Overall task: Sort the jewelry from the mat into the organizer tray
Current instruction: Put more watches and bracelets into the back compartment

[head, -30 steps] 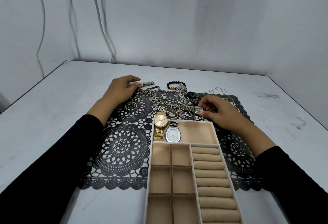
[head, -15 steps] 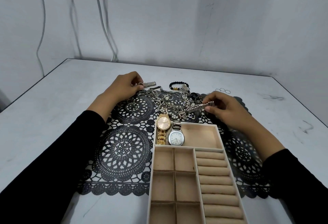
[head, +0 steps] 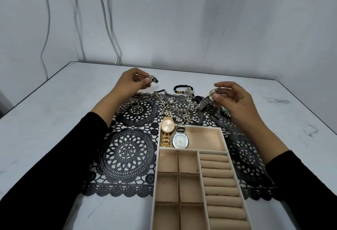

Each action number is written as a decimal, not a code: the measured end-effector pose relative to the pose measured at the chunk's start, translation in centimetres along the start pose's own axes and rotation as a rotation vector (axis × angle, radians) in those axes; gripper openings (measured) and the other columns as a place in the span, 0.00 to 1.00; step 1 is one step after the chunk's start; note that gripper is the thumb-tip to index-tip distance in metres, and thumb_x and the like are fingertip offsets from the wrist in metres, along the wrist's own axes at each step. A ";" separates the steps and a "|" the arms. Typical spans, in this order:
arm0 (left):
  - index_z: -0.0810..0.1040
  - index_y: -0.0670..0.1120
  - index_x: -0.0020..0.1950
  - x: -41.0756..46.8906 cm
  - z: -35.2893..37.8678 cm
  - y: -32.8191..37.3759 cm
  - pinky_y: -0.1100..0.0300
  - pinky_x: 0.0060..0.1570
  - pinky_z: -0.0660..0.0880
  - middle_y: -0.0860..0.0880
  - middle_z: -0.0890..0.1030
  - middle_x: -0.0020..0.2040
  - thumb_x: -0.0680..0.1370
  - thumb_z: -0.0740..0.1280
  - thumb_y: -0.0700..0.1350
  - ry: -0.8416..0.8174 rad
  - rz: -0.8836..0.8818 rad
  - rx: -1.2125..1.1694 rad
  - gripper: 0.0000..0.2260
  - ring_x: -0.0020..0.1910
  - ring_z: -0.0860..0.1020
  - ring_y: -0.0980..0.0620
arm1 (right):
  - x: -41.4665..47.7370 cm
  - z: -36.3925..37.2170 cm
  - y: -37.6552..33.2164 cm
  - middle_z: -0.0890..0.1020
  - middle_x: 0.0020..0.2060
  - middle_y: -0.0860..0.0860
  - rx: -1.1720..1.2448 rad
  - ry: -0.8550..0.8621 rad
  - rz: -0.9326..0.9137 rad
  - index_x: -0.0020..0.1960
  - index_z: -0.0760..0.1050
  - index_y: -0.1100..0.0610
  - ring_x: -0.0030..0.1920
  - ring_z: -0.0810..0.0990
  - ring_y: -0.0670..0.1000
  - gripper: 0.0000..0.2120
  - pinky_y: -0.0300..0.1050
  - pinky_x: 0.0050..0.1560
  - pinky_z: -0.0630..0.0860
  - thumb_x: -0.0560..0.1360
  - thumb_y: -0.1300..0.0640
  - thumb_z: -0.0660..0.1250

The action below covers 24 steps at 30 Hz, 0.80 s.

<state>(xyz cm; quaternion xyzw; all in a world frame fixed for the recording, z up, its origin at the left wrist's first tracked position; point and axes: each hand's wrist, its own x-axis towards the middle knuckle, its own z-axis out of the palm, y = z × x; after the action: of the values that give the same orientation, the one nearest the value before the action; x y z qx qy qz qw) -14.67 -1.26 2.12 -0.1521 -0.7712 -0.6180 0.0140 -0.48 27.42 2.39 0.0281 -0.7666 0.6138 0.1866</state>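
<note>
A beige organizer tray (head: 224, 138) lies on a black lace mat (head: 127, 153). In its far compartment sit a gold watch (head: 167, 126) and a silver watch (head: 180, 138). A tangled pile of chains, pearls and bracelets (head: 178, 105) lies on the mat's far part. My left hand (head: 130, 82) pinches a small silver metal piece (head: 153, 79), lifted above the table. My right hand (head: 231, 98) pinches a silver watch-like piece with a metal band (head: 207, 101), raised off the pile.
A black bead bracelet (head: 179, 88) lies on the grey table (head: 54, 113) beyond the mat. Several rings (head: 127, 105) lie on the mat's left. The tray has small square compartments (head: 177, 177) and ring rolls (head: 218, 184). A wall with hanging cables rises behind.
Both hands have risen from the mat, each lifting its piece. The left hand's piece came up off the table; the right hand's banded piece now hangs above the pile.
</note>
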 end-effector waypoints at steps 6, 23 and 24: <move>0.72 0.41 0.49 -1.3 0.0 1.2 0.65 0.47 0.79 0.43 0.83 0.46 0.80 0.63 0.34 -0.006 -0.117 -0.502 0.03 0.44 0.84 0.51 | -0.6 0.3 -0.7 0.84 0.49 0.56 0.081 0.027 0.009 0.54 0.74 0.51 0.50 0.83 0.53 0.12 0.52 0.57 0.78 0.74 0.59 0.71; 0.79 0.42 0.53 -7.5 0.6 3.5 0.60 0.57 0.78 0.49 0.86 0.45 0.79 0.65 0.33 -0.033 -0.006 -0.507 0.08 0.49 0.83 0.51 | -2.8 0.8 -4.3 0.83 0.45 0.51 0.205 0.019 -0.095 0.47 0.81 0.55 0.47 0.80 0.48 0.07 0.40 0.47 0.78 0.75 0.65 0.68; 0.79 0.42 0.53 -8.0 0.7 3.7 0.61 0.57 0.78 0.49 0.86 0.45 0.78 0.65 0.33 -0.035 0.005 -0.501 0.08 0.48 0.83 0.52 | -3.0 0.9 -4.5 0.83 0.44 0.51 0.204 0.013 -0.097 0.47 0.81 0.55 0.47 0.81 0.48 0.07 0.40 0.46 0.78 0.75 0.65 0.68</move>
<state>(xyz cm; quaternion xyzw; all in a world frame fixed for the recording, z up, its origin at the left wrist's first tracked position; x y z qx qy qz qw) -6.02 -1.66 3.82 -0.1633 -0.5939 -0.7869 -0.0361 3.29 24.86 5.49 0.0799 -0.6966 0.6790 0.2174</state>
